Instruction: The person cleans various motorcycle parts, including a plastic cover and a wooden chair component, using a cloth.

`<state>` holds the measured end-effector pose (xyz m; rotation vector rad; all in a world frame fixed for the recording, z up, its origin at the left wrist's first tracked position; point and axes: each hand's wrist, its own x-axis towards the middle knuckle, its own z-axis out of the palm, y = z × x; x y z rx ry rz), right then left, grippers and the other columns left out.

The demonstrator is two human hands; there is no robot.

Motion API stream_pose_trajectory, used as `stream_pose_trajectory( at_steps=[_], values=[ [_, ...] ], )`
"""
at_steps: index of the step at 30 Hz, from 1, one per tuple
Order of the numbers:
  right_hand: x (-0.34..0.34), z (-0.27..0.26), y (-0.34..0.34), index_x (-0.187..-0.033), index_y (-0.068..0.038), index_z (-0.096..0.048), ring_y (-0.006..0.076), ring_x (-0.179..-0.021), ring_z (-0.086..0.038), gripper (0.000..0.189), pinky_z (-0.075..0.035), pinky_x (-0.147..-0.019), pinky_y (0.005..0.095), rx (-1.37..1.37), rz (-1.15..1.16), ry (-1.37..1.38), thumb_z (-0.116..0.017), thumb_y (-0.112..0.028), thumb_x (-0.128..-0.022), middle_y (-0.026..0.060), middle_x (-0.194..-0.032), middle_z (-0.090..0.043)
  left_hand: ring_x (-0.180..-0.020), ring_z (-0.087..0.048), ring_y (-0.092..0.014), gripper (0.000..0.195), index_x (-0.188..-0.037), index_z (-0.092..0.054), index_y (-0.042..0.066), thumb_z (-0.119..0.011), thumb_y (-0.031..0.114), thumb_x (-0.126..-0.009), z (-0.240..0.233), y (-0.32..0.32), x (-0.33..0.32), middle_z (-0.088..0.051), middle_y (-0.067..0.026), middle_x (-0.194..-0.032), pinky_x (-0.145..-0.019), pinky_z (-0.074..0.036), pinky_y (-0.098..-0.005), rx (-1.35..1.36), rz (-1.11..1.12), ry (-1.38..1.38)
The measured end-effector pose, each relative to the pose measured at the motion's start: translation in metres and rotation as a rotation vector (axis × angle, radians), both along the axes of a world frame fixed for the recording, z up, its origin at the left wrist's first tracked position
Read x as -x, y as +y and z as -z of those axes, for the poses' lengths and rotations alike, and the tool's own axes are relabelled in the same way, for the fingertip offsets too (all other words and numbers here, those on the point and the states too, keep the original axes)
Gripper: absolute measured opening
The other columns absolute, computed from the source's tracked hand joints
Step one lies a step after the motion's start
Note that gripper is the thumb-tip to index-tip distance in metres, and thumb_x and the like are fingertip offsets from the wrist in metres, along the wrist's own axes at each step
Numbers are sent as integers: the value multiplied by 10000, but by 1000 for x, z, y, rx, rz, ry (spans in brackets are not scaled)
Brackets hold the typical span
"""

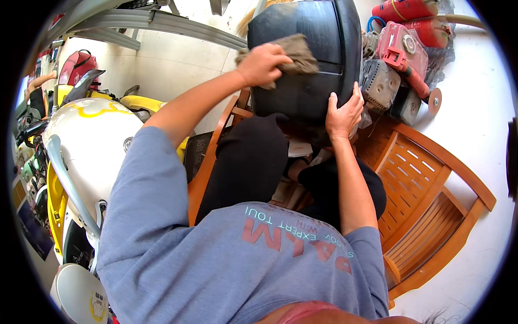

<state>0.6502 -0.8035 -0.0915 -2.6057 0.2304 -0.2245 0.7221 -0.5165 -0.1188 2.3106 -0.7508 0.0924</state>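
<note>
A large black hard-shell case (299,97) stands in front of my knees, scuffed and dusty on its upper face. My left hand (265,65) grips a crumpled brown cloth (297,52) and presses it against the case's left and middle part. Part of the cloth is hidden under the fingers. At the lower right edge of the case is my right hand (345,115), thumb on the near face and fingers along the side, holding it. The underside of the case is out of sight behind my legs.
Right of the case are fire extinguishers (404,10), a red angle grinder (410,77) with a disc and a dusty grey machine (380,83). A wooden chair (408,170) stands at my right. A white-and-yellow scooter (93,141) is at my left, below a metal frame (174,24).
</note>
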Motion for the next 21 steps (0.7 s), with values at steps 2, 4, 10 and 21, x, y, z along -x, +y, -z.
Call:
stream_pose_trajectory(
  at_steps=[2,4,10,21],
  values=[
    [0,2,-2,-1525,-111,-412,371,-1389,-427,767,-325,-1136,525,13,7,-3,-705,-346,-855,169,-1470,-476,-1012,-622,-315,344,-1063,-747,103,-614,18,-757,-1,12,5,-661,-80,-1026,-920,-512,-434,-62,-86,13],
    [0,3,-1,-1524,-111,-413,372,-1389,-426,768,-324,-1137,526,13,2,-4,-704,-348,-854,170,-1468,-478,-1030,-622,-314,351,-1078,-747,106,-621,21,-761,-1,-5,7,-664,-81,-1035,-924,-511,-430,-30,-129,1],
    [-1,0,2,-1521,-108,-417,375,-1381,-437,769,-338,-1129,520,11,-3,-6,-707,-354,-854,172,-1460,-486,-1105,-588,-252,357,-1175,-727,163,-663,126,-825,-19,-111,-13,-635,-26,-1158,-909,-478,-416,-157,-60,-51],
    [-2,2,0,-1515,-93,-425,378,-1364,-457,766,-359,-1116,510,41,-1,-18,-712,-352,-854,178,-1459,-491,-1110,-587,-266,326,-1104,-783,192,-628,90,-835,-11,-146,-11,-657,-14,-1132,-963,-463,-458,-4,-275,172]
  ],
)
